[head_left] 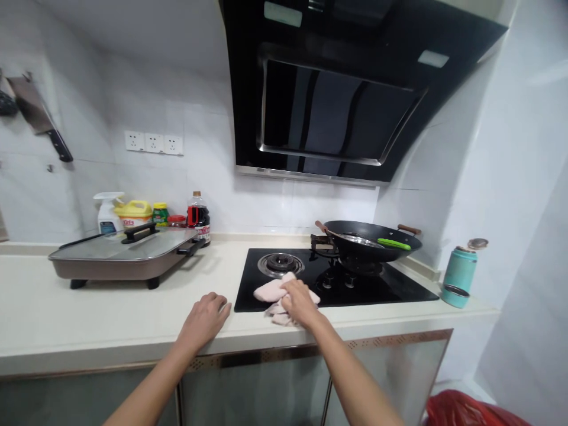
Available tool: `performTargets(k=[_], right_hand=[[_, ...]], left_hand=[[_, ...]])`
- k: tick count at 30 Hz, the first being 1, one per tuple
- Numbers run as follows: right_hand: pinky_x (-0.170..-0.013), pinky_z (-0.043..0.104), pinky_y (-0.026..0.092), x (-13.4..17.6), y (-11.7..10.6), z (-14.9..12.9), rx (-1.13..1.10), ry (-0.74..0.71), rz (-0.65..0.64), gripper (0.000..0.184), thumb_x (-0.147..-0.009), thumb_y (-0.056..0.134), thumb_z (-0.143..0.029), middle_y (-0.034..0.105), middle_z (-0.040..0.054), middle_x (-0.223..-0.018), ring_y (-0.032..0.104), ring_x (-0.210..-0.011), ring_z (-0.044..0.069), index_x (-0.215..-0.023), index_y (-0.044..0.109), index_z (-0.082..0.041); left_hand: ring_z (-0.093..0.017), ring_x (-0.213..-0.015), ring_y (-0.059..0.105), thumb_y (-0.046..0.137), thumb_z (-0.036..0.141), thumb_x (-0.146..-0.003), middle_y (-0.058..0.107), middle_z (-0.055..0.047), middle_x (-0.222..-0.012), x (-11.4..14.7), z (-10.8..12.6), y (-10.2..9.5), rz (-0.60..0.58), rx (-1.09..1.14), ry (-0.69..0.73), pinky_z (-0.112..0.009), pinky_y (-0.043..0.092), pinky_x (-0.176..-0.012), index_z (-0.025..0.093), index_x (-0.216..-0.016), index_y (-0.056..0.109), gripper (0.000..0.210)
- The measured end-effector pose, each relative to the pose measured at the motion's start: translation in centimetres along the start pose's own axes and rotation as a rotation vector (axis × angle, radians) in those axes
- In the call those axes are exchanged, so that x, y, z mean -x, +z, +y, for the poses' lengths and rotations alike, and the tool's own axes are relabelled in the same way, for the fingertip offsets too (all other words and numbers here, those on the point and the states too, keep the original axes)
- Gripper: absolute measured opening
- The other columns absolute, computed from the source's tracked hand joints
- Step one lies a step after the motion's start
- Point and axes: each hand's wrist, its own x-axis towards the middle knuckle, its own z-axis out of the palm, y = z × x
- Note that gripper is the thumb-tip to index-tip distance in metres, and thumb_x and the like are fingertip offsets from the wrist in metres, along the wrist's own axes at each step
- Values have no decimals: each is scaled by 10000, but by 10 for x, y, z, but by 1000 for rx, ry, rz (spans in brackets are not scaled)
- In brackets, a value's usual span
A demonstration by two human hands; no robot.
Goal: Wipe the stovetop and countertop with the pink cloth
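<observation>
My right hand (300,302) grips a pale pink cloth (270,291), pressing it on the front left part of the black glass gas stove (337,293). Part of the cloth hangs over the stove's front edge onto the counter. Just behind the cloth lies the left burner (281,264), with nothing on it. My left hand (205,319) rests on the white countertop (128,319), left of the stove, fingers loosely bent and holding nothing. On the right burner stands a black wok (377,253) with wooden handles, holding a bright green utensil (394,244).
An electric pan (110,269) with a glass lid stands on the left counter, in front of several bottles and a spray bottle (109,213). A turquoise flask (460,272) is at the right end. The range hood (319,118) slopes overhead. A cleaver (33,106) hangs left.
</observation>
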Motion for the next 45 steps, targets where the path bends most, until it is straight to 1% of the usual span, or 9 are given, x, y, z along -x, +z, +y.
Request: performTargets(k=[3,5,13,18,22,26,31,39,45], right_hand=[[-1001,296,370,-12,0,-17,6,-148,-12,370,-869,607,-165,647,22,-1269,510,-1180,197,-1219,670,-270],[-1042,331,340,-21,-7,-17,91,-124,26,397,-873,604,-159,619,43,-1312,476,-1229,220,-1247,666,-275],[-908,443,407,-2,-31,34,256,393,36,362,-954,475,-269,647,190,-1194,566,-1093,333,-1233,681,-163],[-892,418,416,43,-41,46,274,500,10,421,-951,471,-352,623,206,-1237,596,-1068,333,-1263,670,-150],[-936,367,419,51,-52,41,132,456,26,406,-940,472,-330,655,163,-1131,607,-1053,285,-1233,679,-139],[-978,372,408,22,-30,-3,81,333,159,373,-939,483,-302,638,146,-1203,552,-1134,286,-1230,682,-181],[-990,479,382,-7,5,-50,133,206,-12,400,-977,491,-440,634,137,-1243,519,-1157,331,-1273,674,-241],[-969,473,380,26,-15,-33,151,127,-79,505,-932,576,-577,586,136,-1321,502,-1172,335,-1338,635,-284],[-1052,458,344,-7,-11,-19,111,195,-92,405,-965,527,-479,621,118,-1370,509,-1258,296,-1258,645,-226]], left_hand=[[-265,-1073,634,426,322,-1023,707,-119,-1090,-1,-2,1,0,-2,9,-372,440,-971,169,-1041,734,344],[-267,-1073,637,421,322,-1025,709,-121,-1080,-2,-4,2,-5,4,17,-372,445,-967,163,-1047,737,355],[-273,-1056,651,437,328,-1011,717,-118,-1069,-2,-5,5,35,40,12,-386,455,-956,168,-1009,749,350],[-262,-1057,646,420,327,-1018,712,-121,-1067,0,-1,2,23,44,8,-378,447,-969,164,-1012,741,360],[-278,-1049,644,425,346,-1009,700,-126,-1069,0,1,2,17,36,-19,-391,452,-945,166,-1010,738,362],[-285,-1037,641,418,355,-1001,703,-128,-1063,-1,-1,3,15,34,-13,-396,458,-921,171,-1003,740,371],[-281,-1053,650,422,378,-984,718,-120,-1060,-2,-4,3,38,59,-1,-394,466,-949,179,-998,748,381],[-292,-1078,648,395,403,-986,718,-120,-1076,-2,-3,4,35,84,-5,-409,468,-972,184,-987,741,409],[-286,-1082,651,399,420,-977,725,-116,-1088,-3,-7,5,15,81,-7,-400,471,-977,187,-1006,744,417]])
